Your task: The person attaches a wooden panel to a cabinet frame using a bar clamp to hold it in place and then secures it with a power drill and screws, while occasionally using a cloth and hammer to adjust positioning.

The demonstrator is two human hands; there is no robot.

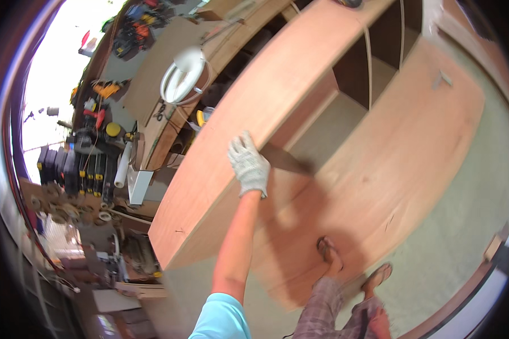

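Observation:
My left hand (249, 165), in a whitish knit work glove, lies on the long top panel (226, 152) of a light wooden cabinet, near its edge. Its fingers are stretched out and nothing is in them. Below the panel, open compartments (336, 133) show between wooden dividers. A wide plywood sheet (373, 175) lies low beside the cabinet, and one of my sandalled feet (329, 253) is on it. I cannot make out my right hand; a blurred reddish shape (380, 323) shows by my legs at the lower edge.
Beyond the cabinet runs a workbench (158, 138) with a white coiled roll (184, 76) on it. Power tools (133, 37) and several dark cases (79, 169) stand at the left. A small light-coloured piece (445, 78) lies on the plywood's far end. Dark-edged boards (492, 265) lie at the lower right.

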